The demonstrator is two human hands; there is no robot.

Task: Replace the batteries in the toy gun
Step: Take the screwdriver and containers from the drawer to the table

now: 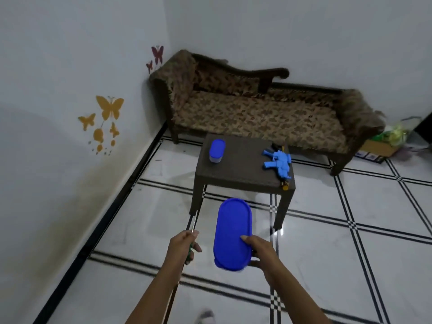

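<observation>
Left hand: the left hand (184,244) has its fingers curled round a thin screwdriver (192,232); the metal shaft points up and away toward the table
Right hand: the right hand (259,251) grips the near end of a blue-lidded container (232,232), thumb on the lid, fingers under it; what is inside cannot be told
Floor: white tiled floor (350,265) with dark lines lies under both hands; both things are carried in the air, well short of the table
Table: a small dark table (243,167) stands ahead; a second blue-lidded box (217,150) sits at its left side
Toy gun: the blue toy gun (279,163) lies at the table's right edge, untouched, its yellow-tipped end at the near corner
Sofa: a patterned sofa (257,113) stands behind, against the wall
Risk: probably the container slips, held by one end only; setting it down carelessly could nudge the gun off the edge
</observation>
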